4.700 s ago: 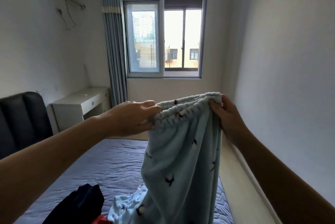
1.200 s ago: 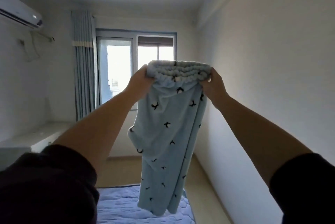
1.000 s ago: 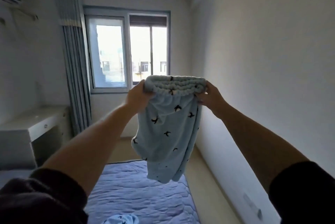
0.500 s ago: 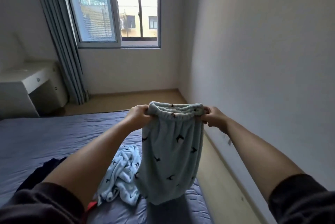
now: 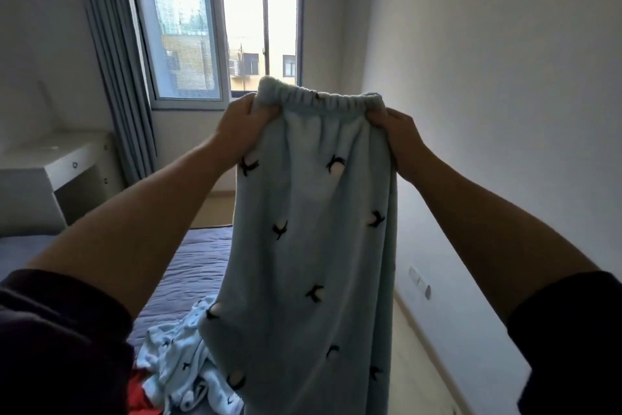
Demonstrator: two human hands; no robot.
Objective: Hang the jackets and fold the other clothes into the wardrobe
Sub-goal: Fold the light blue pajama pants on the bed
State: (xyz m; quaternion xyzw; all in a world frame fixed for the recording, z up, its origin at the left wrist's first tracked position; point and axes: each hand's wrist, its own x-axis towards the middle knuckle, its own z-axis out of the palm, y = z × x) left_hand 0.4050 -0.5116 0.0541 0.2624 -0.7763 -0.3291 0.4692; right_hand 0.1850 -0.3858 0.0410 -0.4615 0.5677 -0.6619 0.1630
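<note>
Light blue fleece pyjama trousers (image 5: 313,233) with small black bird prints hang in front of me above the bed. My left hand (image 5: 240,127) grips the left end of the elastic waistband, and my right hand (image 5: 399,140) grips the right end. The legs drop straight down past the bottom of the view. A matching light blue garment (image 5: 183,369) lies crumpled on the bed below, with a red piece of clothing (image 5: 139,394) beside it. No wardrobe is in view.
The bed with a blue-grey quilted cover (image 5: 192,266) lies below my arms. A white desk (image 5: 64,165) stands at the left by grey curtains (image 5: 116,54) and the window (image 5: 222,27). A white wall (image 5: 488,112) runs close along the right, with a strip of wooden floor (image 5: 417,381).
I raised the trousers high and shook them, then brought them down; now they are closer to me and hang straight. Both hands have kept hold of the waistband throughout.
</note>
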